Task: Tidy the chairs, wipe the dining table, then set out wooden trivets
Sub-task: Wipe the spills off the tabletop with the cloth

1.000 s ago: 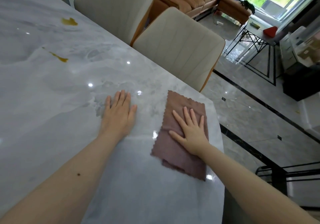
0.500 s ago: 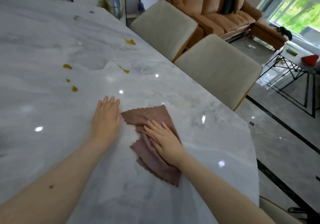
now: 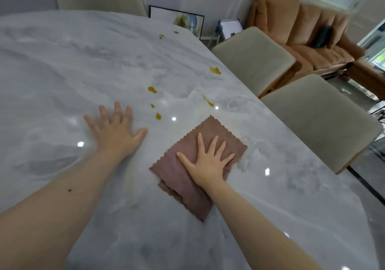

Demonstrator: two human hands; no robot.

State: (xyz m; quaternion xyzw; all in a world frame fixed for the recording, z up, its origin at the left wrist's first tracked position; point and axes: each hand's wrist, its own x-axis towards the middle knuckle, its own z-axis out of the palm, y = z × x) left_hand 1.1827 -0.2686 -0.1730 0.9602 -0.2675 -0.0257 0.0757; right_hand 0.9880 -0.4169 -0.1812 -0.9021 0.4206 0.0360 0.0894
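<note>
Both hands lie flat with fingers spread in the head view: the left hand (image 3: 116,133) rests bare on the glossy grey marble table (image 3: 62,71), and the right hand (image 3: 207,161) presses down on the folded mauve microfibre cloth (image 3: 183,186), whose long axis runs from near the person up and to the right. Amber spill drops (image 3: 158,116) sit just ahead, between the two hands and nearer the cloth's far corner, with more stains (image 3: 215,70) farther toward the two beige upholstered chairs (image 3: 320,119); nothing stands between cloth and drops.
</note>
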